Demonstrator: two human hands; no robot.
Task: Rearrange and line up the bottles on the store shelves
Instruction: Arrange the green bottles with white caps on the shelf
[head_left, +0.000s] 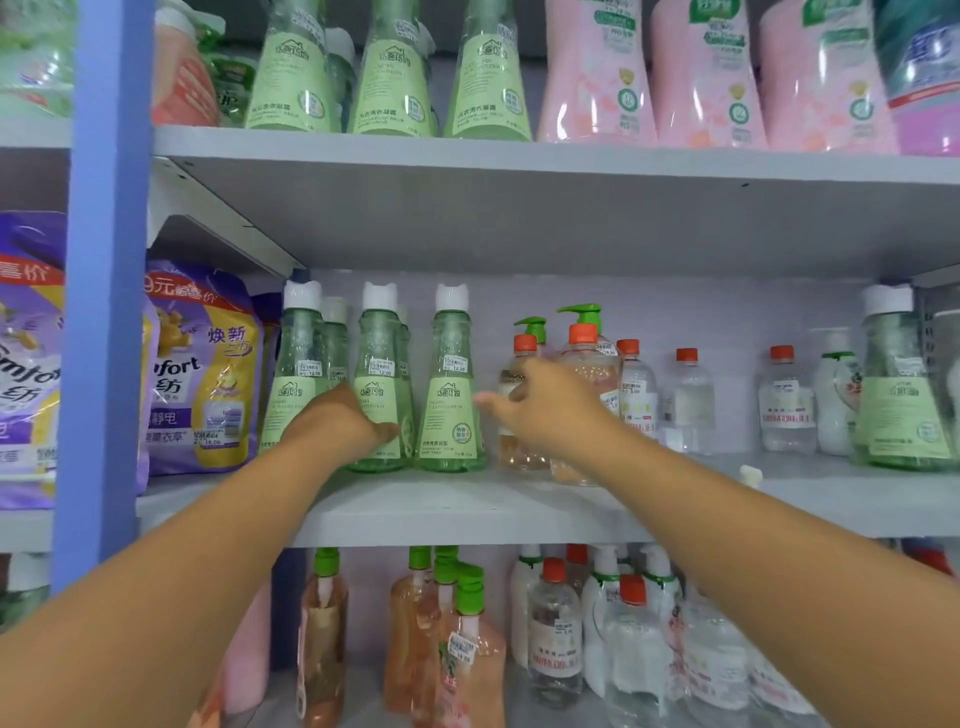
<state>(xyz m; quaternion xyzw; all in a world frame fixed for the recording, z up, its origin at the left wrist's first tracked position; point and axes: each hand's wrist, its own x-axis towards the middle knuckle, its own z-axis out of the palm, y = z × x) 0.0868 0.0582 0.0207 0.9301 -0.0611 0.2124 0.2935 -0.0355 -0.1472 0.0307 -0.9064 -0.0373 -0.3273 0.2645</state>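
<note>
On the middle shelf (467, 512) three green bottles (451, 384) with white caps stand upright in a fairly even front row at the left, with at least two more of the same kind behind them, so this group looks largely lined up. What remains, by my reading, is the stretch to the right: the orange-capped clear bottles (688, 400) and the pump bottles (587, 374) stand at uneven depths with gaps between them, and one more green bottle (898, 395) stands alone at the far right, well apart from its group. The left hand (337, 421) rests against the lower front of the left and middle green bottles; its fingers (387, 431) are curled toward the middle bottle's label, though whether they truly clasp it or only press on it I cannot tell. The right hand (545, 405) hovers just right of the third green bottle, in front of the orange-capped ones, its fingers loosely apart and pointing left, holding nothing; whether the tips touch the bottle is unclear because of blur. Purple refill pouches (208, 364) stand at the far left of that shelf, pink bottles (701, 78) and more green ones line the shelf above, and mixed pump bottles crowd the shelf below.
</note>
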